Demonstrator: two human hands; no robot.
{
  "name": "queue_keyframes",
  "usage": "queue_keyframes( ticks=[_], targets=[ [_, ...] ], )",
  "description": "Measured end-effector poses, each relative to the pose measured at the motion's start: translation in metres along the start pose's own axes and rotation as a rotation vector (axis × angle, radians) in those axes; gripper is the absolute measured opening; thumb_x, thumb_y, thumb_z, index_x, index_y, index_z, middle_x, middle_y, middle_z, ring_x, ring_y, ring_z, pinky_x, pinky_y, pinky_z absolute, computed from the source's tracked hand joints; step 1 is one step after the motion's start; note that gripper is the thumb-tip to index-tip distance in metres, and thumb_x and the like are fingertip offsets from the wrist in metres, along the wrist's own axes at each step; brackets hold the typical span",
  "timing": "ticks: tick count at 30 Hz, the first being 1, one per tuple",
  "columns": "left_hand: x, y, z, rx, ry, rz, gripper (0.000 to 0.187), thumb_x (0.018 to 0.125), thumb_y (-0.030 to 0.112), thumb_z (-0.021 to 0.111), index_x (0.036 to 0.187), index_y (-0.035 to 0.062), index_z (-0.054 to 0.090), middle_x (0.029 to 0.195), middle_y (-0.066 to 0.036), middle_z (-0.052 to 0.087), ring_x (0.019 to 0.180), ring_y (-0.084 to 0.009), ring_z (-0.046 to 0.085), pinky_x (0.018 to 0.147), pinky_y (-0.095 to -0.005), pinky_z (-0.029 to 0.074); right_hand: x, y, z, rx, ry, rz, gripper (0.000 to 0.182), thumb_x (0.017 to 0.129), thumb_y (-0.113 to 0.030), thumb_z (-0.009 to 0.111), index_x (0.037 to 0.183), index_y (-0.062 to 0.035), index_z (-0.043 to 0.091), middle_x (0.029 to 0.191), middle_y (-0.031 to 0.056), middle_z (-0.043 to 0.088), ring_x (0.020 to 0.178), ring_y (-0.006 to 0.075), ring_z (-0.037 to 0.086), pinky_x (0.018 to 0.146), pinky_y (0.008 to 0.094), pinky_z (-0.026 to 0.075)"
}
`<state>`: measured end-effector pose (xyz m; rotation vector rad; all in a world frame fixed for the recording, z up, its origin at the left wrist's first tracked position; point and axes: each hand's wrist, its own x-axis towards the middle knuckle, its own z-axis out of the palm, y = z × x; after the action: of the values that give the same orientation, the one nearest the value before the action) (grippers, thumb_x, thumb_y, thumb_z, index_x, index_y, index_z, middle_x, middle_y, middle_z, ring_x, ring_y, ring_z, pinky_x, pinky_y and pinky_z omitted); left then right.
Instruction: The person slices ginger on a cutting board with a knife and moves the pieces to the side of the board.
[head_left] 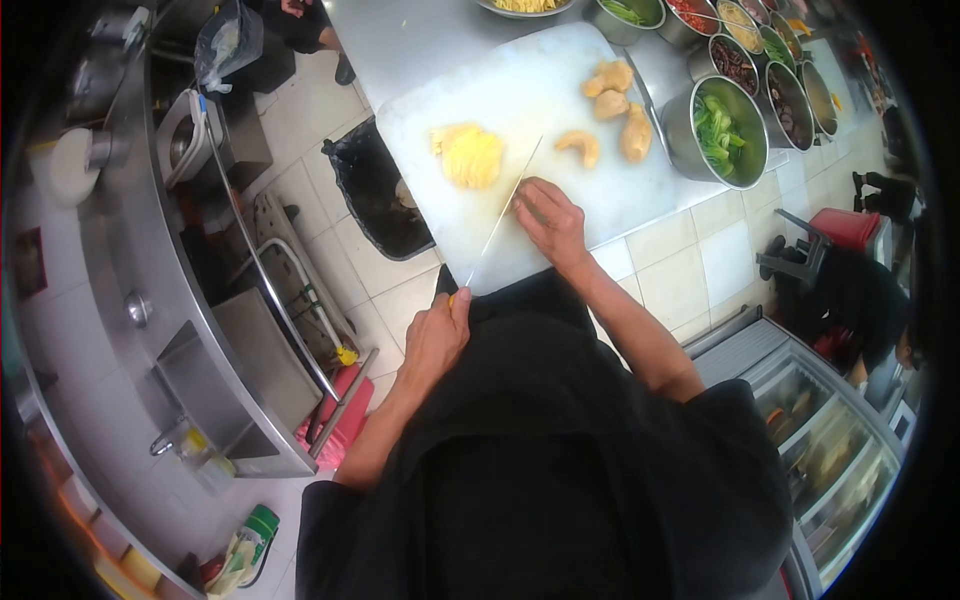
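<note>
My left hand is wrapped round the handle of a knife at the near edge of the white cutting board. The thin blade points away from me across the board. Beside the blade, my right hand has its fingers curled together, fingertips at the blade; whatever they hold, if anything, is hidden. Left of the blade lies a pile of pale yellow slices, which look like ginger. A curved peeled ginger piece rests beyond my right hand, with several knobbly ginger pieces farther right.
Metal bowls of greens, red chopped pieces and dark dried pieces stand right of the board. A black-lined bin is on the floor to the left, near a steel sink counter. A glass-topped cabinet stands at lower right. Other people are nearby.
</note>
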<state>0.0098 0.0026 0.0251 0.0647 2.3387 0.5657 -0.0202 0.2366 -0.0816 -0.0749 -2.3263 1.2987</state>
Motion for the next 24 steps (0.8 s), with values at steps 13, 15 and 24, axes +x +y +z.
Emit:
queue_keyframes(
  ticks=[13,15,24],
  targets=[
    [0.029,0.004,0.021,0.010,0.062,0.043,0.061,0.111,0.047,0.040,0.098,-0.0060,0.066,0.083,-0.038,0.067,0.084,-0.0575,0.066,0.080,-0.0626,0.051,-0.003,0.004,0.002,-0.019,0.007,0.011,0.023,0.086,-0.003,0.080,0.107,-0.0019,0.073,0.110,0.0140,0.073,0.092,0.0319,0.074,0.079,0.0377,0.062],
    [0.044,0.012,0.023,0.023,0.109,0.061,0.063,0.111,0.048,0.039,0.097,-0.0063,0.067,0.083,-0.038,0.067,0.085,-0.0565,0.067,0.082,-0.0616,0.052,0.003,0.007,0.002,-0.026,0.007,-0.005,0.023,0.085,-0.004,0.080,0.107,-0.0018,0.073,0.109,0.0137,0.073,0.092,0.0319,0.074,0.079,0.0377,0.062],
    [0.064,0.000,-0.004,-0.192,0.084,0.070,0.067,0.112,0.048,0.039,0.091,-0.0081,0.069,0.092,-0.037,0.068,0.097,-0.0557,0.065,0.087,-0.0562,0.050,0.001,0.003,0.003,0.015,0.033,-0.005,0.024,0.085,-0.002,0.080,0.108,-0.0006,0.073,0.109,0.0160,0.073,0.094,0.0314,0.074,0.080,0.0373,0.062]
  ],
)
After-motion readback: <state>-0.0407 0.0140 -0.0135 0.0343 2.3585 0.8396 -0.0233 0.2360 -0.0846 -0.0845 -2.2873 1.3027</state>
